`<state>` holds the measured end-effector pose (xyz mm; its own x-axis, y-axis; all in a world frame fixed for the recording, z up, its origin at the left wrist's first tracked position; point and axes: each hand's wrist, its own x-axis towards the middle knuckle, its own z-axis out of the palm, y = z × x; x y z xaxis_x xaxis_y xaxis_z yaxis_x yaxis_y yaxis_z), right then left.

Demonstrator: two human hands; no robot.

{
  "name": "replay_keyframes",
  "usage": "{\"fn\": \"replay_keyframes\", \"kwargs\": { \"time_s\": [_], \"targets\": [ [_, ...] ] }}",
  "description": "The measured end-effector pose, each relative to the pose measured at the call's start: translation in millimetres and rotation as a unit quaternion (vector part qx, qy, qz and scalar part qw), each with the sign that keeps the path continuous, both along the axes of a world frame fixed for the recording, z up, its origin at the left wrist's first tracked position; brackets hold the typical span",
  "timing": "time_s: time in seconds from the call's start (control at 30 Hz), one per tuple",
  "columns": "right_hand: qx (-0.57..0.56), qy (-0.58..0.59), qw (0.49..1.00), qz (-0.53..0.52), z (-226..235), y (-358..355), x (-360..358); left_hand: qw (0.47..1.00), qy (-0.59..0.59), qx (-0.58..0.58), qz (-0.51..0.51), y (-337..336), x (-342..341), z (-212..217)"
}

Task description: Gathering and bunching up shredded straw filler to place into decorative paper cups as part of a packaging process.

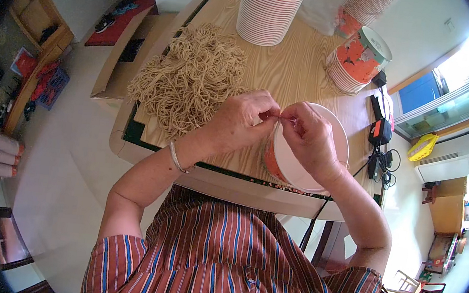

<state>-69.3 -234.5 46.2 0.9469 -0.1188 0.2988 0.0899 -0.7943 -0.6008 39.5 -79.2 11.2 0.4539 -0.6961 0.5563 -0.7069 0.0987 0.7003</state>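
Both my hands meet over a white paper bucket (272, 161) with an orange outer wall, near the table's front edge. My left hand (240, 121) is closed in a pinch, thumb against fingertips, just left of the bucket's rim. Pinched too, my right hand (312, 140) is over the bucket's opening, its fingertips meeting the left ones. What they grip between them is too small and hidden to name. Left of my hands lies a loose heap of thin tan cords (190, 76), partly behind my left wrist.
A tall stack of white paper buckets (271, 13) stands at the back of the wooden table (293, 72). Orange patterned buckets (355, 62) are stacked at the back right. Black adapters (382, 130) and cables lie along the right edge. A cardboard box (120, 66) stands left of the table.
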Motion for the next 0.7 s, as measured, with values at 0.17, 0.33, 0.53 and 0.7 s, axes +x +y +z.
{"fn": "replay_keyframes", "kwargs": {
  "time_s": [0.17,0.33,0.53,0.7],
  "targets": [
    [0.165,0.071,0.983,0.022,-13.5,-17.8,6.2,1.000,-0.012,-0.005,0.016,-3.1,-2.2,-2.6],
    [0.342,0.182,0.922,0.018,-1.0,-21.4,6.3,1.000,-0.009,-0.011,0.028,-3.1,-3.9,-6.4],
    [0.483,0.199,0.852,0.021,-1.1,-22.2,4.1,0.998,0.017,-0.022,0.057,-6.8,-11.0,-10.8],
    [0.534,0.214,0.817,0.019,-4.6,-25.4,2.1,0.997,-0.033,-0.023,0.071,-5.9,-13.5,-13.7]
  ]
}}
